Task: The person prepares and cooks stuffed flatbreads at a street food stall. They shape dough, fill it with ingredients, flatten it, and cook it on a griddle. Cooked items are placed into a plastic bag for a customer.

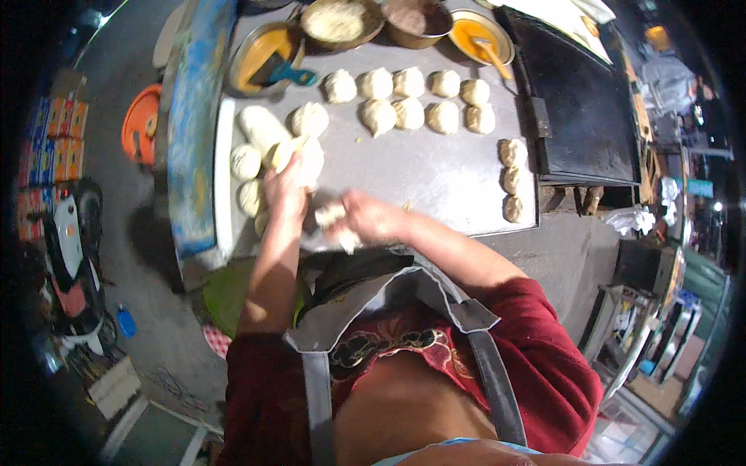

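My left hand point(287, 189) is at the left of the metal work table point(408, 169), gripping a large piece of pale dough point(306, 163). Just right of it, near the table's front edge, my right hand point(370, 218) is closed on a smaller piece of dough point(330, 215); this hand is slightly blurred. Beyond my left hand lie a long dough roll point(262, 128) and a dough ball point(310, 119). More balls point(245, 162) sit to its left. Two rows of dough balls point(409, 113) stand across the back, and several smaller ones point(513, 152) line the right edge.
Along the far edge stand a bowl of orange-yellow liquid with a teal-handled brush point(294, 76), a bowl of pale crumbly filling point(335, 22), a bowl of brownish filling point(414, 20) and an orange bowl with a wooden-handled brush point(495, 57). A black metal griddle or box point(574, 99) adjoins the right.
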Motion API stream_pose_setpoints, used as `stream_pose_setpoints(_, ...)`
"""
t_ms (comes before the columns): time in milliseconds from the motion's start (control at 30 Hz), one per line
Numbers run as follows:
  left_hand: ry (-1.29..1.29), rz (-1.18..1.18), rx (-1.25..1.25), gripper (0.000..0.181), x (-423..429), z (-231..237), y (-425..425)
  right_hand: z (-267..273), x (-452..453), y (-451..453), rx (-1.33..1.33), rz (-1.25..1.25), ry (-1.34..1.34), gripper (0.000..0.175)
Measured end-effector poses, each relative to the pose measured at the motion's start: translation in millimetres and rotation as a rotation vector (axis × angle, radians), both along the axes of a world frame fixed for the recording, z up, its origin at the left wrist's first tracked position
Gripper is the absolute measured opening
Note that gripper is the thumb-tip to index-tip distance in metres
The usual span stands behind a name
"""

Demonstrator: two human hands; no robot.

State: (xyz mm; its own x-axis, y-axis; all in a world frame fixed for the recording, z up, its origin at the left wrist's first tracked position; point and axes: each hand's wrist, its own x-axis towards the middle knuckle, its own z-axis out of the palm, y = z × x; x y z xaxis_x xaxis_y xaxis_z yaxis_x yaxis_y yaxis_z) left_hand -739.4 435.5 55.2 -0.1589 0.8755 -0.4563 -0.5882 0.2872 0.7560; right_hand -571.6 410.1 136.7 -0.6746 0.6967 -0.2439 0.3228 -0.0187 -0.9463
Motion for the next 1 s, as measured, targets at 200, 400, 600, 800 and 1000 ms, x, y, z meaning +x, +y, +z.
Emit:
stream_pose_setpoints(200, 0.023, -0.160, 0.027, 0.029, 23.0, 50.2, 3.2, 13.7, 172.5, 77.3, -0.024, -0.758, 0.031, 0.043)
stream_pose_setpoints(400, -0.283, -0.370, 0.083, 0.038, 107.5, 67.8, 68.6, -12.6, 270.5, 230.8, 0.554, -0.930, -0.385, 0.023)
stream_pose_setpoints(600, -0.239, -0.542, 0.088, 0.037, 170.6, 49.8, 138.8, -34.1, 277.5, 275.2, 0.521, -0.927, -0.627, 0.029)
stream_pose_setpoints(800, -0.392, -0.325, -0.053, 0.040, 209.0, 57.1, 160.2, 8.2, 214.5, 209.0, 0.298, -0.699, -0.109, 0.025)
stream_pose_setpoints(1000, -0.287, -0.221, -0.136, 0.040, 188.4, 54.5, 152.5, -16.7, 165.4, 247.4, 0.821, -0.651, -0.212, 0.025)
